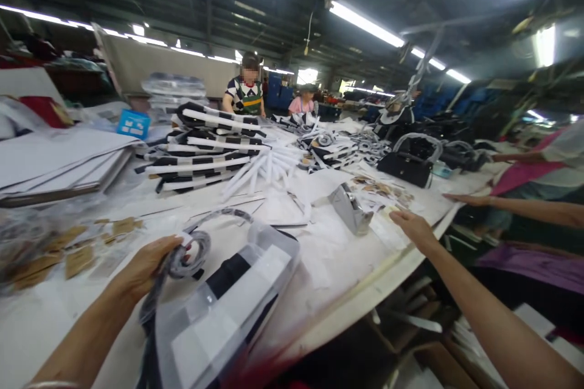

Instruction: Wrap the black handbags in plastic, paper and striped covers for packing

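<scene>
A handbag (pixel 228 310) lies tilted in front of me, covered in clear plastic with white sheets over its black body. My left hand (pixel 157 261) is closed around the plastic-wrapped strap (pixel 194 255), which is coiled beside the bag. Stretched out to the right, my right hand (pixel 413 230) has its fingers drawn together over thin white sheets (pixel 387 228) near the table edge; anything in its fingertips is too small to make out. Just left of that hand stands a shiny metal box-like holder (pixel 351 209).
Stacked wrapped straps (pixel 205 146) and white strips (pixel 269 170) cover the table's middle. Brown tags (pixel 79 258) lie left, more tags (pixel 383 188) right. A black handbag (pixel 406 164) stands farther back. Co-workers stand across; another person's hand (pixel 469 199) reaches in from the right.
</scene>
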`<state>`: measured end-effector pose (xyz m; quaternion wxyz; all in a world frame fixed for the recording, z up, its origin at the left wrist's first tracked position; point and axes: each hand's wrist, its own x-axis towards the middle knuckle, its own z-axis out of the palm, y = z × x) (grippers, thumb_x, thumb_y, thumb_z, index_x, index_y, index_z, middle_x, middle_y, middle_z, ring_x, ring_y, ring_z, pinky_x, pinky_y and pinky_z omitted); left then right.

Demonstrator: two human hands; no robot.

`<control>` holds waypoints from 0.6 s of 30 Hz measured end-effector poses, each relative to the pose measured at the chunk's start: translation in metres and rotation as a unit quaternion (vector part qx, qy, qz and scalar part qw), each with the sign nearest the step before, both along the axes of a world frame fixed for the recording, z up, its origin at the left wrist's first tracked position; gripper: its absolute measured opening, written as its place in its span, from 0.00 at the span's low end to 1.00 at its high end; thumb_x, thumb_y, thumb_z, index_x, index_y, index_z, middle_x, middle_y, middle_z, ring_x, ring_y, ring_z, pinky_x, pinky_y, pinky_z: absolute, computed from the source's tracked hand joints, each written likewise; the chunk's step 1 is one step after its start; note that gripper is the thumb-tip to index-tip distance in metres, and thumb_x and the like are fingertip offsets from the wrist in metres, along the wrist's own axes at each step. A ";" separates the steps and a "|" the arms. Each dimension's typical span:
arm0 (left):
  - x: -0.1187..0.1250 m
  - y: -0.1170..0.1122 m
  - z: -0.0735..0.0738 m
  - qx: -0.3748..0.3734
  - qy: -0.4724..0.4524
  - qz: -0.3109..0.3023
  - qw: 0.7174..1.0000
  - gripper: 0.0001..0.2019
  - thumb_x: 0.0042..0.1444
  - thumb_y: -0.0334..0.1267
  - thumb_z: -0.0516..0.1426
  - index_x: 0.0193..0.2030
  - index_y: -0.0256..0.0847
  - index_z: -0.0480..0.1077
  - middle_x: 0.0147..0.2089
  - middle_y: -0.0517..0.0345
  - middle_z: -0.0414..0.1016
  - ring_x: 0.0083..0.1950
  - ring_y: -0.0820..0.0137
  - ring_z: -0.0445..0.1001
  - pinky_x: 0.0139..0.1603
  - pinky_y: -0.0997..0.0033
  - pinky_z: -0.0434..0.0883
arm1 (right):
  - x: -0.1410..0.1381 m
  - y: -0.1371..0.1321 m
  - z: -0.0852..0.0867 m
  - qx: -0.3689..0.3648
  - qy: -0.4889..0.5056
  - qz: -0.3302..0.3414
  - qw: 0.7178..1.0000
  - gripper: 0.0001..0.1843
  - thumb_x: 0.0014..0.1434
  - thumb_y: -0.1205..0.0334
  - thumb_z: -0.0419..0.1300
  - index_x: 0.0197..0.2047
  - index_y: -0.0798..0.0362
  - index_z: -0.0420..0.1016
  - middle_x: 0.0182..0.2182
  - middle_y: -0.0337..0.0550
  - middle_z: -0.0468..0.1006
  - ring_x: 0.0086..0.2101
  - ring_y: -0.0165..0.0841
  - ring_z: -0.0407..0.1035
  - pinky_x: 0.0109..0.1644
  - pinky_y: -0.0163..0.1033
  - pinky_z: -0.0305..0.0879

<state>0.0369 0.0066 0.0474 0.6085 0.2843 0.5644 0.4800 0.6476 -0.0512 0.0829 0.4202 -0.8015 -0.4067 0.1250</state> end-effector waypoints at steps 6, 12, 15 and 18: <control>0.005 -0.005 0.012 -0.022 0.003 0.018 1.000 0.16 0.62 0.28 0.50 0.24 0.37 0.70 0.19 0.63 0.76 0.20 0.73 0.74 0.22 0.76 0.73 | 0.000 0.036 -0.017 -0.017 0.137 0.129 0.982 0.20 0.56 0.46 0.58 0.34 0.56 0.79 0.40 0.60 0.81 0.37 0.42 0.76 0.39 0.44 0.70; 0.009 -0.010 0.019 -0.023 0.009 0.046 0.999 0.18 0.63 0.27 0.49 0.23 0.37 0.71 0.19 0.63 0.76 0.18 0.73 0.73 0.20 0.77 0.73 | -0.004 0.070 -0.023 -0.051 0.159 0.126 0.978 0.12 0.42 0.55 0.67 0.27 0.54 0.78 0.30 0.48 0.81 0.32 0.39 0.73 0.37 0.45 0.69; 0.011 -0.011 0.019 -0.017 0.007 0.047 0.999 0.18 0.64 0.28 0.49 0.23 0.37 0.71 0.19 0.64 0.76 0.18 0.73 0.73 0.20 0.77 0.73 | -0.003 0.072 -0.026 -0.033 0.156 0.103 0.982 0.10 0.39 0.57 0.66 0.25 0.53 0.76 0.29 0.46 0.80 0.34 0.40 0.73 0.39 0.46 0.69; 0.014 -0.011 0.023 -0.022 0.006 0.058 0.998 0.18 0.64 0.28 0.49 0.24 0.37 0.71 0.21 0.64 0.78 0.18 0.74 0.73 0.20 0.77 0.73 | 0.000 0.065 -0.027 -0.003 0.150 0.083 0.985 0.11 0.41 0.54 0.64 0.27 0.52 0.77 0.36 0.48 0.81 0.41 0.43 0.73 0.43 0.45 0.68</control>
